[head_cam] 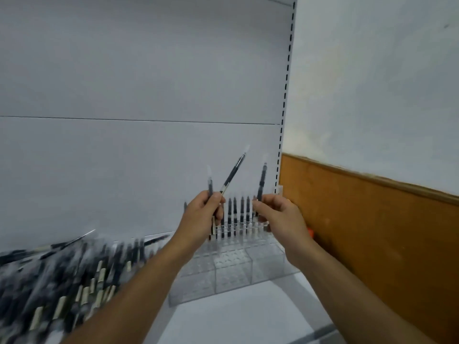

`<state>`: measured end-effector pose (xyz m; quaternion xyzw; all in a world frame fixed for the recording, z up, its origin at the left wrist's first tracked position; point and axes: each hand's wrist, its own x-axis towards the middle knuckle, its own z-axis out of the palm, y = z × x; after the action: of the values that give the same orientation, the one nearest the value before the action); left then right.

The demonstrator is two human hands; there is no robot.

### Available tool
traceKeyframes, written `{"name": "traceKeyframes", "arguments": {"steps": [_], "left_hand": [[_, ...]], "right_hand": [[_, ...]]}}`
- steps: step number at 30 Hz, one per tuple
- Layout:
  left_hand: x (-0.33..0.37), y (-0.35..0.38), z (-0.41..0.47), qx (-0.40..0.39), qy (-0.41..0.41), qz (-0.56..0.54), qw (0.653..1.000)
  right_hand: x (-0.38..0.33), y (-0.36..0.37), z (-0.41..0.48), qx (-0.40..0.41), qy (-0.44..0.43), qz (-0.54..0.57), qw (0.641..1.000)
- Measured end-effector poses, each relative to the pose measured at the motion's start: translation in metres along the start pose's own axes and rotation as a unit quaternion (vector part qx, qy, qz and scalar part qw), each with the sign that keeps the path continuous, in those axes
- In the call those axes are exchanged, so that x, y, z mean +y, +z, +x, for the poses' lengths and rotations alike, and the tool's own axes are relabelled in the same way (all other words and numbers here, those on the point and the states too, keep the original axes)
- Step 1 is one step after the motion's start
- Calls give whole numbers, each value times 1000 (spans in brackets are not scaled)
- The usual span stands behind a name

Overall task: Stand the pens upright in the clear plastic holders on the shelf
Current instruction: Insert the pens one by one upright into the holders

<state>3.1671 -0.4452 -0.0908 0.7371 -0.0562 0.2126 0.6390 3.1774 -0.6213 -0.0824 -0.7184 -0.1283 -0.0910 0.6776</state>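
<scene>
Insertion falls to my right hand (pixel 278 214), which pinches one pen (pixel 261 182) near-vertical just above the right end of the back row of the clear holder (pixel 233 274), while my left hand (pixel 201 217) grips two spare pens (pixel 232 175), one tilted rightward.

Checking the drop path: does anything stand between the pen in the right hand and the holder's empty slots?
Nothing visible does. The right hand pinches its pen over the clear holder; standing pens occupy only the back row.
</scene>
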Motion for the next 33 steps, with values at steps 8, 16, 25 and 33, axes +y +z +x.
{"name": "traceKeyframes", "arguments": {"steps": [8, 16, 25, 33], "left_hand": [[-11, 52, 35, -75, -14, 0, 997], [-31, 59, 32, -97, -39, 48, 993], [-35, 64, 30, -119, -52, 81, 988], [-37, 64, 30, -118, -53, 77, 989]], "right_hand": [[23, -60, 42, 25, -43, -83, 995], [54, -88, 109, 55, -87, -190, 976], [93, -91, 137, 53, -86, -234, 967], [110, -92, 141, -14, -67, -345, 936]]}}
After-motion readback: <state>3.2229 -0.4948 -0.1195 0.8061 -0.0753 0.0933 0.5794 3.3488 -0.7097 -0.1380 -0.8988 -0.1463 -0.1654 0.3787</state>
